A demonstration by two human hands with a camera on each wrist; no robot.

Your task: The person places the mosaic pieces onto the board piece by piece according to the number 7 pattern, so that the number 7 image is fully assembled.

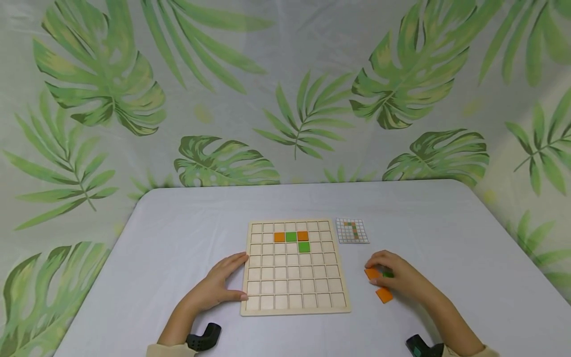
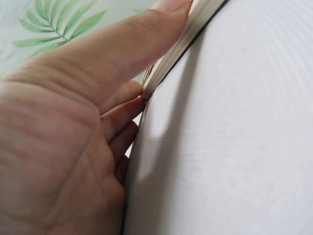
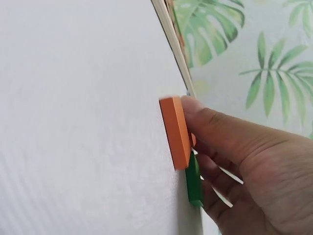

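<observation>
A wooden grid board (image 1: 285, 287) lies on the table, with orange tiles (image 1: 279, 237) and green tiles (image 1: 304, 247) in its upper cells. My left hand (image 1: 218, 282) rests at the board's left edge, fingers extended and thumb apart, touching the rim; the left wrist view shows the thumb (image 2: 127, 46) along the board's side. Right of the board, my right hand (image 1: 399, 275) pinches an orange square tile (image 1: 371, 273) between thumb and fingers. Under that hand a green tile (image 1: 388, 273) is partly hidden. Another orange tile (image 3: 174, 132) lies nearer me, close by the thumb.
A small card (image 1: 352, 231) printed with a grid and coloured squares lies by the board's upper right corner. White cloth covers the table (image 1: 178, 238). Behind it hangs a leaf-patterned curtain (image 1: 312, 64). Black devices (image 1: 204, 337) are worn on both wrists.
</observation>
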